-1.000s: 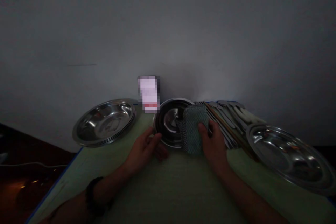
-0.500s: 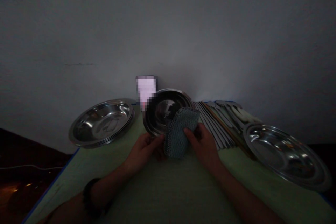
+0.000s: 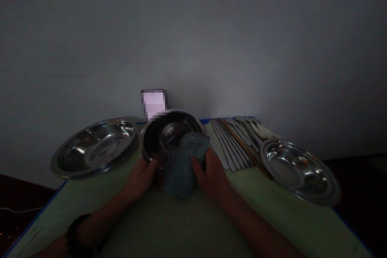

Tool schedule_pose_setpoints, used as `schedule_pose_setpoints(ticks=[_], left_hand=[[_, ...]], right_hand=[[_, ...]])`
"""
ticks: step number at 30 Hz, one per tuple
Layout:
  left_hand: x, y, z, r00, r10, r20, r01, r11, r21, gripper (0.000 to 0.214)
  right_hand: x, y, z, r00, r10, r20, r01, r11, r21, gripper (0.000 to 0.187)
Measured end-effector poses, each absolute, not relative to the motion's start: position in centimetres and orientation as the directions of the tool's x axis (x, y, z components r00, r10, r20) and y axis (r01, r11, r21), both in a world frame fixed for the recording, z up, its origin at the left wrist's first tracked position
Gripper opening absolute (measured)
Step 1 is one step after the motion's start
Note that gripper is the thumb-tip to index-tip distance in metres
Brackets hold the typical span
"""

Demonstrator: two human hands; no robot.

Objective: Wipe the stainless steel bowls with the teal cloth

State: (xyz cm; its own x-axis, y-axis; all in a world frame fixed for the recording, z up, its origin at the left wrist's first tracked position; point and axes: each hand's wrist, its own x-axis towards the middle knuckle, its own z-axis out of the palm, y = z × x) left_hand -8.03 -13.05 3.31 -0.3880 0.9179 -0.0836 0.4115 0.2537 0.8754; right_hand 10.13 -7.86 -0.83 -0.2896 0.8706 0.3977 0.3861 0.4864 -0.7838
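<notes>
A round stainless steel basin [image 3: 151, 137] is tilted up in front of me, its hollow side facing me. My left hand [image 3: 140, 177] is closed on its lower left rim, with the thumb on the near side. My right hand [image 3: 211, 177] grips a grey-green checked cloth [image 3: 183, 169] with a dark patterned border. The cloth lies over the lower right of the basin and hides that part of the rim. The right fingers are partly behind the cloth.
Stacked steel basins [image 3: 99, 149] stand left; another steel basin [image 3: 299, 173] lies right. Between are a row of metal chopsticks [image 3: 231, 145], brown sticks [image 3: 246, 151] and several spoons [image 3: 242, 129]. A blurred-out phone-like screen [image 3: 155, 102] leans on the wall behind the green table [image 3: 181, 225].
The whole scene has slid left in view as my head turned right. Both hands, the basin and the cloth sit slightly lower. The grips on the basin and the cloth remain.
</notes>
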Motion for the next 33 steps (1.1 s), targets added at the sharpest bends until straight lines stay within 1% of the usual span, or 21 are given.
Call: schedule_pose_setpoints(ticks=[3, 5, 8, 11, 14, 18, 22, 25, 27, 30, 33], left_hand=[[-7.9, -12.8, 3.4, -0.44, 0.883, -0.16, 0.376, 0.343, 0.861, 0.033], [-7.9, -12.7, 3.2, -0.395, 0.902, -0.175, 0.401, 0.341, 0.85, 0.034], [-7.7, -12.5, 2.9, -0.287, 0.937, -0.201, 0.449, 0.317, 0.836, 0.039], [-7.5, -12.5, 2.8, -0.255, 0.948, -0.188, 0.48, 0.293, 0.827, 0.042], [-7.3, -12.6, 3.0, -0.257, 0.951, -0.173, 0.495, 0.283, 0.822, 0.041], [-7.1, -12.5, 3.2, -0.257, 0.951, -0.17, 0.504, 0.282, 0.816, 0.039], [-7.1, -12.3, 3.1, -0.211, 0.958, -0.194, 0.511, 0.278, 0.814, 0.043], [-7.2, -12.3, 3.0, -0.198, 0.958, -0.205, 0.507, 0.28, 0.815, 0.046], [-7.3, -12.4, 2.8, -0.204, 0.956, -0.211, 0.488, 0.286, 0.825, 0.045], [-7.4, -12.6, 2.6, -0.207, 0.958, -0.197, 0.467, 0.274, 0.841, 0.042], [-7.4, -12.9, 2.5, -0.196, 0.964, -0.179, 0.457, 0.251, 0.853, 0.039]], right_hand=[[10.4, -6.7, -0.7, -0.364, 0.763, 0.534, 0.426, 0.647, -0.633, 0.038], [10.6, -6.0, -0.7, -0.404, 0.745, 0.531, 0.461, 0.667, -0.586, 0.042], [10.6, -5.4, -1.0, -0.421, 0.802, 0.424, 0.557, 0.597, -0.577, 0.046], [10.2, -5.6, -1.2, -0.394, 0.858, 0.331, 0.661, 0.514, -0.546, 0.055], [9.7, -6.1, -1.1, -0.343, 0.896, 0.282, 0.742, 0.442, -0.504, 0.063], [9.4, -6.2, -0.9, -0.322, 0.911, 0.256, 0.777, 0.409, -0.478, 0.061], [9.6, -5.7, -1.1, -0.313, 0.905, 0.288, 0.767, 0.42, -0.485, 0.059], [9.8, -5.3, -1.3, -0.318, 0.871, 0.376, 0.737, 0.476, -0.48, 0.058], [9.9, -5.1, -1.4, -0.315, 0.832, 0.456, 0.687, 0.531, -0.495, 0.054], [10.0, -5.2, -1.4, -0.299, 0.776, 0.555, 0.551, 0.616, -0.563, 0.044], [10.1, -5.7, -1.4, -0.235, 0.789, 0.568, 0.438, 0.607, -0.663, 0.03]])
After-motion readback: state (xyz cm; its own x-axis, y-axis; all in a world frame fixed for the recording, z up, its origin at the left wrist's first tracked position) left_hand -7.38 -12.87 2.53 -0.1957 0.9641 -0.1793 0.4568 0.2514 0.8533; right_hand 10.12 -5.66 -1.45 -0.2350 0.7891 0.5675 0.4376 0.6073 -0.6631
